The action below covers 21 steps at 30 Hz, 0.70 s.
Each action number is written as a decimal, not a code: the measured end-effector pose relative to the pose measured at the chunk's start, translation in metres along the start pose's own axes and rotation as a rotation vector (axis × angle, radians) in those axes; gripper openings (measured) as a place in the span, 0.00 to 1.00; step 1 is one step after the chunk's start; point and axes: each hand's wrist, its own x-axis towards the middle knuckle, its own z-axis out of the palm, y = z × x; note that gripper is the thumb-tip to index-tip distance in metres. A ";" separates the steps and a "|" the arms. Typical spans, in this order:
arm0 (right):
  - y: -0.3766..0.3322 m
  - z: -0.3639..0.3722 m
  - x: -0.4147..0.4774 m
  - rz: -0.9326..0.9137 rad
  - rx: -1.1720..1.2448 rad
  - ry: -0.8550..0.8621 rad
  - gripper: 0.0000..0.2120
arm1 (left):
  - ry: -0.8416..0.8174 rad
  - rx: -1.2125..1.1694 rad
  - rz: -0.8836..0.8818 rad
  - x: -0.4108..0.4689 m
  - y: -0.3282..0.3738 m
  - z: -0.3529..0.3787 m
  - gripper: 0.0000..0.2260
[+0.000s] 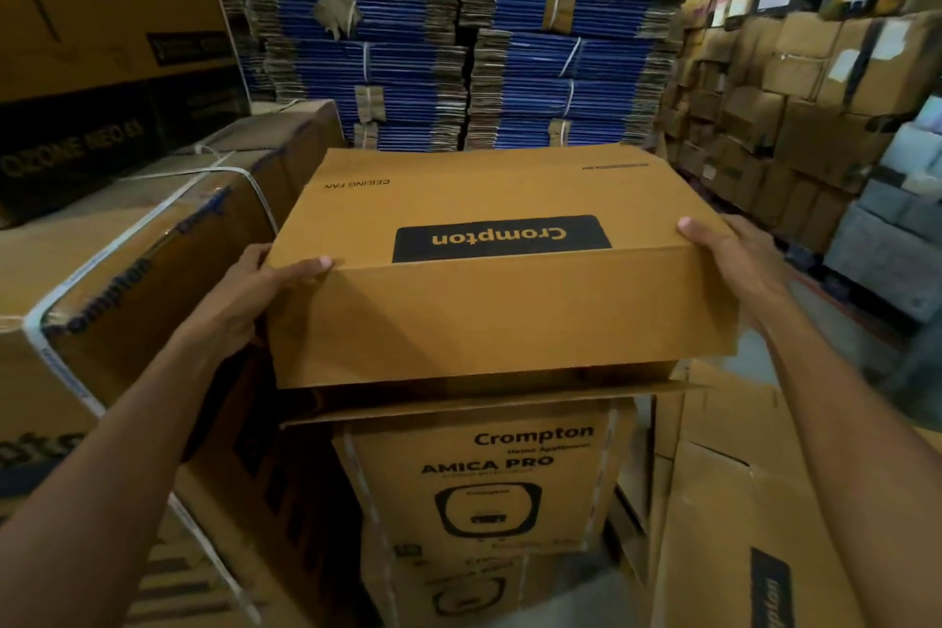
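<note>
Warehouse, bundled blue flattened cartons (pixel 408 41) behind, my left hand (pixel 244 291) and right hand (pixel 739 265) clasping brown Crompton cardboard box (pixel 509 316) at its ends, thumbs curled over top.

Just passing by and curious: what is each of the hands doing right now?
Left hand: grips the left side of the brown cardboard box with the black Crompton label.
Right hand: grips the same box's right side.

one left hand (pixel 239 296) and one right hand (pixel 739 265) are gripping one ceiling fan carton (pixel 489 316); two amica pro cartons (pixel 474 484) are sitting below them, two blue stacks (pixel 367 31) standing beyond.
</note>
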 end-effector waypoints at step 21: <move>0.086 0.022 -0.066 0.232 0.178 -0.269 0.43 | -0.153 -0.010 0.010 -0.030 -0.091 0.018 0.53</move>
